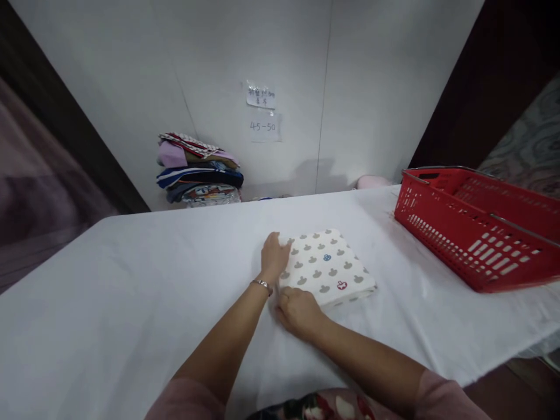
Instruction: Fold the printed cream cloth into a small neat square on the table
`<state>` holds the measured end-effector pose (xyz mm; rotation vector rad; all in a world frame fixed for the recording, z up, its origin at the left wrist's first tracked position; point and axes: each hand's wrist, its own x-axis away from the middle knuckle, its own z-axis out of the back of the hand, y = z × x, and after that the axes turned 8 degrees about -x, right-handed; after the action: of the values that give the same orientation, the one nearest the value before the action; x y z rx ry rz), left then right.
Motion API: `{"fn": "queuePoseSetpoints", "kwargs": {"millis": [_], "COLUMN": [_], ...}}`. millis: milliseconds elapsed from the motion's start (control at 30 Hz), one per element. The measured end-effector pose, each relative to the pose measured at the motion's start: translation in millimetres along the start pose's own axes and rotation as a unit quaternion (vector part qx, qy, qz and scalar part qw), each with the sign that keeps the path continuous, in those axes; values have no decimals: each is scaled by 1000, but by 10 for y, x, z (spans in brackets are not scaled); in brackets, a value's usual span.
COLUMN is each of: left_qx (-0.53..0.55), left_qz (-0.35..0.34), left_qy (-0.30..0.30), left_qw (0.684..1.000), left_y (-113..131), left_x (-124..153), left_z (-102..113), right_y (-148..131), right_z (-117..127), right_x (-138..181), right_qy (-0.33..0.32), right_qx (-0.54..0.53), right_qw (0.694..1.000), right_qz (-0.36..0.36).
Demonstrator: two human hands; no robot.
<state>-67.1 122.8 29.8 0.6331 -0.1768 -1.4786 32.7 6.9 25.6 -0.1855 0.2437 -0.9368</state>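
A folded white cloth [330,265] with grey mushroom prints, plus one blue and one red mushroom, lies flat in front of me. At its far left corner is my left hand [275,255], wearing a bracelet; thumb and fingers curl about the left edge. My right hand [301,312] is closed on the near left corner, with its fingertips partly hidden. Both hands rest low against the white-covered table [175,291].
To the right on the table stands a red plastic basket [472,245] with metal handles. Beyond the far edge, a stack of folded fabrics [201,172] rises at the left. Paper signs [265,125] hang on the wall, and a pink item [373,182] peeks up behind the table.
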Motion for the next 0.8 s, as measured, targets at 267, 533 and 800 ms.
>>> {"fn": "queuePoseSetpoints", "kwargs": {"millis": [267, 533, 800], "left_qx": [-113, -108, -89], "left_qz": [-134, -149, -123], "left_qy": [-110, -84, -63], "left_qw": [978, 979, 986], "left_y": [38, -8, -4], "left_x": [255, 271, 313], "left_z": [-205, -208, -225], "right_y": [-36, 919, 1726], "right_z": [169, 843, 429], "right_x": [267, 30, -114], "right_qy": [24, 96, 39], "right_qx": [-110, -154, -202], "right_qw": [991, 982, 964], "right_qz": [74, -43, -170]}}
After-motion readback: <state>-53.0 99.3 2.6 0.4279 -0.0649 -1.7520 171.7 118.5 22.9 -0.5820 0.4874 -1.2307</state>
